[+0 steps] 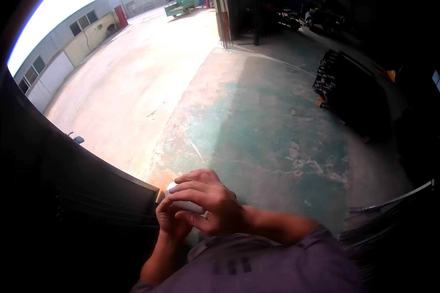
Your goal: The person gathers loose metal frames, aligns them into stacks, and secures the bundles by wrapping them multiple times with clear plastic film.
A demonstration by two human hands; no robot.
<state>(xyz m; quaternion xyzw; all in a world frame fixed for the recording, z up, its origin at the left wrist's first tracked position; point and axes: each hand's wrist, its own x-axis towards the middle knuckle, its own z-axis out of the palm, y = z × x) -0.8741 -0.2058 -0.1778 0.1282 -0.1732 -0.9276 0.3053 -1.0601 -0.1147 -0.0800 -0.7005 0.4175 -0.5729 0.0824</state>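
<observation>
In front of my body, both hands come together around a smooth white object. Its rounded edge shows past my fingertips; the rest is covered, so I cannot tell its kind. My left hand cups it from the left and below, fingers closed around it. From the right, my right hand lies over it with the fingers bent across its top.
Dark stacked sheets with a long edge stand close on my left, and another stack is on my right. A black pile rests farther right on the worn green floor. A green cart stands far outside in sunlight.
</observation>
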